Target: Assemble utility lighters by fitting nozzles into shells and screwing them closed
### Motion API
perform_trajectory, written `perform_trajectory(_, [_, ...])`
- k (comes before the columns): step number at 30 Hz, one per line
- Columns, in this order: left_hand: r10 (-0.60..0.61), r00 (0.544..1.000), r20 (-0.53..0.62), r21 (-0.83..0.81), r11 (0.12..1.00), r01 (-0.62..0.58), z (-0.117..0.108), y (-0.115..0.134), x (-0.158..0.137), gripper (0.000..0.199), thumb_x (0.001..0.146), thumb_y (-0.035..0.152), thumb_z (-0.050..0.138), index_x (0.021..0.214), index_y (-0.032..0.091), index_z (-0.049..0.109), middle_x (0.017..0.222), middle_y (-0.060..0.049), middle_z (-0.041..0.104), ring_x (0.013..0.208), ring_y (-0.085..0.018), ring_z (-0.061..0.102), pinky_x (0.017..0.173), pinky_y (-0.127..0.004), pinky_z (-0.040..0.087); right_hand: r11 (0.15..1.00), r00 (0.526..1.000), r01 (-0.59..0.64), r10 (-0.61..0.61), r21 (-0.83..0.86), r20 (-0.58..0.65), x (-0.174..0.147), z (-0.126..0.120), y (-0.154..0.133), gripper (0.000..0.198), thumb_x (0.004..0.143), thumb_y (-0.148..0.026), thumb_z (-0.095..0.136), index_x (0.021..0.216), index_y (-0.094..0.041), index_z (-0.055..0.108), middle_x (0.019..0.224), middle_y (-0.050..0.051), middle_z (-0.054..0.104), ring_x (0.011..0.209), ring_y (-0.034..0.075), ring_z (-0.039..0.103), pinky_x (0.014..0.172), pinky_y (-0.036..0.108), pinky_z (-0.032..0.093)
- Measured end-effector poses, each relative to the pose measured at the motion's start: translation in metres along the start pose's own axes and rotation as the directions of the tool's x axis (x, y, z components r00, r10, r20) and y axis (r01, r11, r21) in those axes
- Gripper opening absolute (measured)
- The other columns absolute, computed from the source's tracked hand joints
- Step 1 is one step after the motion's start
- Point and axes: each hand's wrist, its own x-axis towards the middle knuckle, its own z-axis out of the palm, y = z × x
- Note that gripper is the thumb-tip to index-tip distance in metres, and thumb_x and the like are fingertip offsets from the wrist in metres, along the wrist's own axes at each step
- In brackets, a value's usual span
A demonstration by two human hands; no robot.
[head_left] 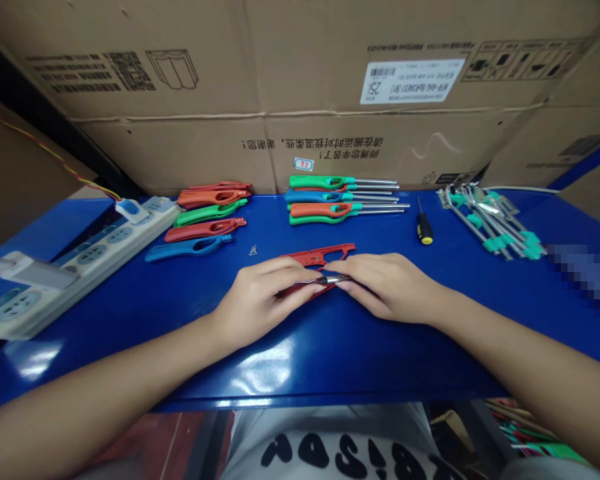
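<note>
My left hand (267,297) is closed in a pinch on a thin lighter part (334,280), silver with a dark section on its left. On its right end my right hand (393,287) pinches the same part between thumb and fingers. Most of the piece is hidden in the fingers. Just behind the hands lies a red lighter handle shell (315,257) with its inner side up. Another red piece shows partly under the fingers. Several tiny screws (253,251) lie left of the shell.
Several coloured lighter handles (205,212) lie back left, beside a power strip (91,257). Complete long-nosed lighters (325,210) lie at the back centre. Right of them are a screwdriver (423,227) and a pile of metal tubes (495,223). Cardboard (205,147) stands behind.
</note>
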Motion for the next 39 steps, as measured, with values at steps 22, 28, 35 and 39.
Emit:
perform_trajectory(22, [0.002,1.000,0.004,-0.050,0.999,-0.002,0.0019,0.0021,-0.0022,0.009,0.090,0.021,0.073,0.097,0.020,0.078,0.089,-0.003,0.080,0.079,-0.015,0.075,0.078,-0.023,0.062,0.980,0.980,0.138,-0.156,-0.142,-0.120,0.0022,-0.0018,-0.0066,0.020,0.103,-0.023,0.049,0.105,-0.014,0.067,0.094,0.006,0.076,0.084,0.016,0.072,0.067,0.027,0.050])
perform_trajectory(28, [-0.024,1.000,0.009,-0.069,0.997,0.024,0.0017,0.0022,-0.0014,0.011,0.086,0.016,0.077,0.096,0.019,0.079,0.089,-0.003,0.080,0.080,-0.015,0.075,0.079,-0.022,0.061,0.964,0.972,0.156,-0.188,-0.215,-0.142,0.0014,-0.0032,-0.0063,0.019,0.102,-0.023,0.050,0.105,-0.015,0.067,0.093,0.005,0.077,0.081,0.015,0.069,0.064,0.028,0.046])
perform_trajectory(35, [-0.075,0.997,0.016,-0.103,0.992,0.077,0.0043,0.0025,-0.0019,0.006,0.087,0.023,0.076,0.090,0.019,0.078,0.084,-0.003,0.079,0.075,-0.015,0.075,0.074,-0.022,0.060,0.918,0.956,0.204,-0.261,-0.339,-0.131,0.0015,-0.0045,-0.0092,0.023,0.100,-0.014,0.045,0.100,-0.016,0.068,0.081,0.004,0.072,0.070,0.015,0.061,0.056,0.029,0.036])
perform_trajectory(39, [-0.090,0.994,0.061,-0.151,0.984,0.098,0.0060,0.0004,-0.0013,0.006,0.086,0.024,0.077,0.086,0.018,0.077,0.082,-0.003,0.079,0.072,-0.015,0.074,0.070,-0.022,0.059,0.915,0.954,0.233,-0.281,-0.331,-0.104,0.0004,-0.0019,-0.0092,0.024,0.100,-0.013,0.044,0.098,-0.017,0.067,0.083,0.004,0.074,0.072,0.014,0.062,0.057,0.029,0.037])
